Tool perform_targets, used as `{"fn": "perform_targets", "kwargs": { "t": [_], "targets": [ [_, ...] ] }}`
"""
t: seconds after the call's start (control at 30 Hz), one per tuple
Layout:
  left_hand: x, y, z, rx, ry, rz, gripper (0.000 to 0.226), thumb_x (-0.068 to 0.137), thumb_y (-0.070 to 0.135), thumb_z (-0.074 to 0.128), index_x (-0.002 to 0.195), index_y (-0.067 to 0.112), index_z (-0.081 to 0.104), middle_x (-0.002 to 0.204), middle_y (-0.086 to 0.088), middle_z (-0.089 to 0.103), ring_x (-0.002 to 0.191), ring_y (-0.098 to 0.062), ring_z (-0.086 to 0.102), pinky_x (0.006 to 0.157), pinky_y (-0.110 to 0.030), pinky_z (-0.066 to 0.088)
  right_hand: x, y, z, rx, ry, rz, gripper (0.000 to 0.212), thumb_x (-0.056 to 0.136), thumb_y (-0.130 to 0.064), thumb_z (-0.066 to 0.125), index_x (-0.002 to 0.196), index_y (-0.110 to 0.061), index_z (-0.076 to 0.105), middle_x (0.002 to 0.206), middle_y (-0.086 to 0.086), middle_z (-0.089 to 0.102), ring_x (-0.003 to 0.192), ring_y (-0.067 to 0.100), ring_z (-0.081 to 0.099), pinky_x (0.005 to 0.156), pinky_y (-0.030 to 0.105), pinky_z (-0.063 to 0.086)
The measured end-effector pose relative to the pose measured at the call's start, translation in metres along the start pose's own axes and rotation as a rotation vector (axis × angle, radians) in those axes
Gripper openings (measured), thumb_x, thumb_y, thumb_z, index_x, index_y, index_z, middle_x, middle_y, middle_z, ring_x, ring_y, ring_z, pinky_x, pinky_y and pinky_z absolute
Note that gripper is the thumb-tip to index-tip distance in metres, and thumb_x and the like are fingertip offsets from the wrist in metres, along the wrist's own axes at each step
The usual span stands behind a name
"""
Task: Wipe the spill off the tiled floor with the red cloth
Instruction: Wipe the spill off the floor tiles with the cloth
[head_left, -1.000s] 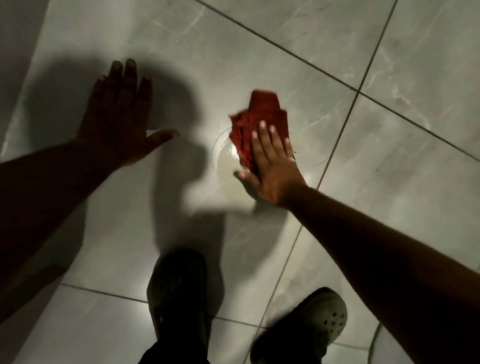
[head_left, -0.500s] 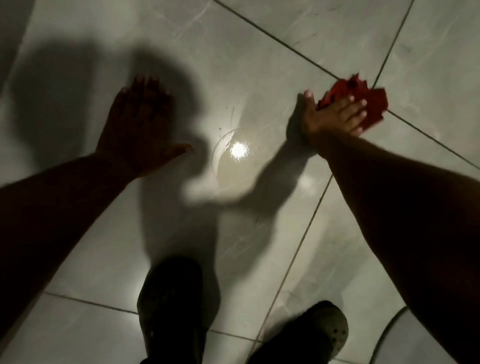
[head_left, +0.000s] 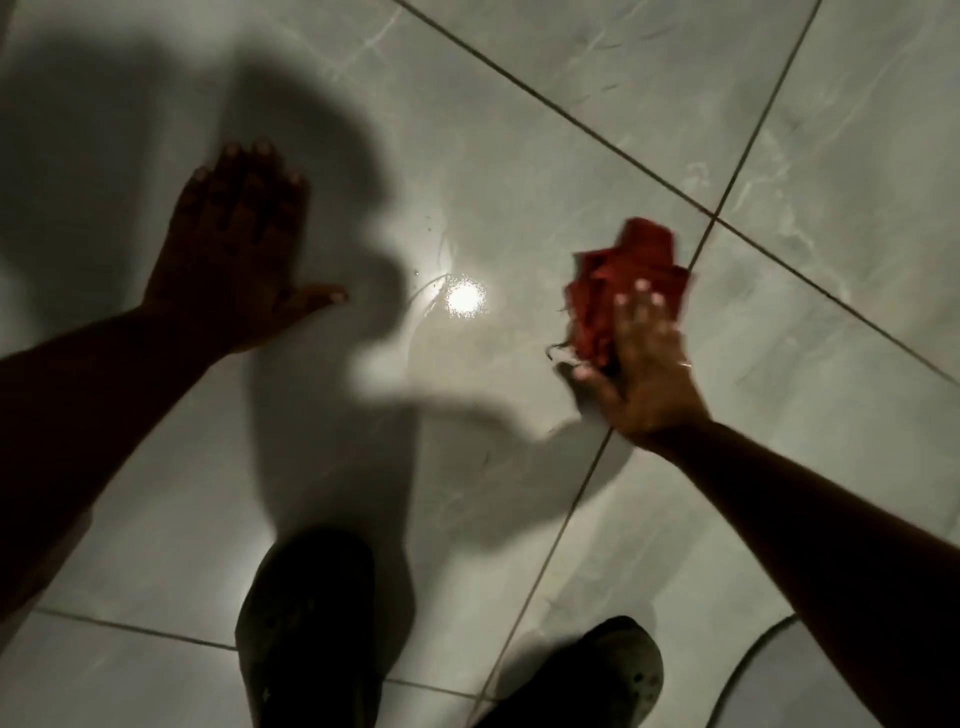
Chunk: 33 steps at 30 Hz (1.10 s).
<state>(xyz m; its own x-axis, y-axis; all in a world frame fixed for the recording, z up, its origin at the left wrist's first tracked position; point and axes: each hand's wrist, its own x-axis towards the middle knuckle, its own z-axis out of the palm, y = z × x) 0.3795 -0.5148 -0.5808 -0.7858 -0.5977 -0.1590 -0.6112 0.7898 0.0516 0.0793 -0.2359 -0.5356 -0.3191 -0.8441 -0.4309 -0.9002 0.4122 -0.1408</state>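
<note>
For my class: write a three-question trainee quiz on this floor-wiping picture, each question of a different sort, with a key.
1. True or false: the red cloth lies under the left hand.
2. Multiple choice: where is the wet spill relative to the cloth? A) to its left, between the two hands B) under it C) beyond the tile seam on its right
3. Short answer: what is the left hand doing?

Key
1. False: the right hand presses the cloth.
2. A
3. It rests flat, fingers spread, on the tiled floor, holding nothing.
</note>
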Motion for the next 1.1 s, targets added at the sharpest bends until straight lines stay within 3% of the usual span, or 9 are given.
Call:
{"fn": "perform_targets", "kwargs": {
  "t": [0.07, 0.2, 0.4, 0.5, 0.6, 0.7, 0.83, 1.0, 1.1],
  "targets": [
    [0.003, 0.0, 0.001, -0.018, -0.002, -0.01, 0.106, 0.081, 0.081, 0.025, 0.156, 0.006, 0.013, 0.162, -0.027, 0.013, 0.15, -0.046, 0.013, 0.12, -0.054, 0.01, 0.017, 0.022, -0.013, 0.051, 0.031, 0.257, 0.106, 0.081, -0.078, 0.019, 0.147, 0.006, 0.017, 0.156, 0.032, 0.011, 0.145, 0.046, 0.01, 0.119, 0.055, 0.015],
    [0.012, -0.001, 0.001, -0.018, -0.02, -0.003, 0.106, 0.081, 0.081, 0.02, 0.157, 0.008, 0.008, 0.163, -0.026, 0.008, 0.151, -0.045, 0.007, 0.12, -0.054, 0.007, 0.114, 0.015, -0.038, 0.279, 0.115, 0.708, 0.098, 0.085, -0.075, 0.023, 0.151, -0.007, -0.003, 0.161, 0.018, -0.011, 0.148, 0.038, -0.008, 0.119, 0.058, 0.0],
    [0.022, -0.01, -0.003, 0.035, -0.015, 0.075, 0.107, 0.081, 0.083, 0.017, 0.157, 0.009, 0.006, 0.164, -0.026, 0.006, 0.151, -0.045, 0.006, 0.121, -0.053, 0.004, 0.182, -0.078, -0.04, 0.154, 0.172, 0.267, 0.095, 0.083, -0.073, 0.017, 0.151, -0.009, 0.003, 0.162, 0.018, -0.004, 0.149, 0.036, -0.004, 0.118, 0.054, -0.002],
    [0.024, -0.019, -0.002, 0.067, -0.006, 0.079, 0.107, 0.082, 0.081, 0.023, 0.157, 0.008, 0.007, 0.163, -0.028, 0.007, 0.15, -0.047, 0.007, 0.12, -0.054, 0.006, 0.134, -0.114, -0.013, 0.029, 0.184, -0.055, 0.094, 0.084, -0.071, 0.029, 0.15, -0.005, 0.016, 0.16, 0.021, 0.013, 0.148, 0.039, 0.008, 0.119, 0.056, 0.007],
    [0.018, -0.027, -0.003, 0.117, -0.003, 0.077, 0.106, 0.08, 0.081, 0.027, 0.156, 0.009, 0.011, 0.162, -0.028, 0.012, 0.149, -0.048, 0.011, 0.118, -0.055, 0.01, 0.053, -0.114, 0.019, 0.038, 0.15, -0.203, 0.09, 0.085, -0.069, 0.04, 0.149, -0.007, 0.024, 0.158, 0.018, 0.022, 0.148, 0.036, 0.015, 0.119, 0.052, 0.013],
    [0.01, -0.018, -0.005, 0.073, 0.003, 0.033, 0.107, 0.078, 0.082, 0.029, 0.155, 0.009, 0.014, 0.161, -0.029, 0.013, 0.148, -0.049, 0.012, 0.117, -0.057, 0.013, -0.016, -0.069, 0.038, 0.054, 0.014, -0.131, 0.091, 0.083, -0.07, 0.046, 0.151, -0.015, 0.02, 0.16, 0.013, 0.017, 0.149, 0.028, 0.009, 0.118, 0.051, 0.017],
    [0.002, -0.009, -0.009, 0.053, -0.011, 0.05, 0.107, 0.079, 0.08, 0.029, 0.155, 0.008, 0.011, 0.162, -0.029, 0.01, 0.149, -0.049, 0.009, 0.117, -0.057, 0.012, -0.037, 0.005, 0.017, 0.073, 0.006, 0.102, 0.093, 0.081, -0.056, 0.063, 0.146, 0.0, 0.026, 0.154, 0.028, 0.021, 0.144, 0.044, 0.018, 0.115, 0.057, 0.026],
    [0.009, -0.003, -0.015, 0.015, -0.013, -0.061, 0.106, 0.081, 0.078, 0.025, 0.153, 0.001, 0.012, 0.16, -0.033, 0.008, 0.147, -0.053, 0.009, 0.115, -0.064, 0.013, 0.085, -0.002, -0.022, 0.376, 0.119, 0.799, 0.097, 0.087, -0.071, 0.035, 0.151, -0.01, -0.004, 0.161, 0.017, -0.012, 0.148, 0.037, -0.009, 0.119, 0.059, 0.003],
    [0.013, -0.005, -0.02, 0.019, -0.022, -0.06, 0.106, 0.081, 0.077, 0.024, 0.153, 0.0, 0.014, 0.159, -0.036, 0.009, 0.145, -0.056, 0.01, 0.113, -0.066, 0.015, 0.126, -0.048, -0.034, 0.35, 0.115, 0.631, 0.1, 0.083, -0.074, 0.03, 0.151, -0.01, -0.004, 0.161, 0.015, -0.014, 0.148, 0.036, -0.012, 0.119, 0.057, -0.004]
  ]
}}
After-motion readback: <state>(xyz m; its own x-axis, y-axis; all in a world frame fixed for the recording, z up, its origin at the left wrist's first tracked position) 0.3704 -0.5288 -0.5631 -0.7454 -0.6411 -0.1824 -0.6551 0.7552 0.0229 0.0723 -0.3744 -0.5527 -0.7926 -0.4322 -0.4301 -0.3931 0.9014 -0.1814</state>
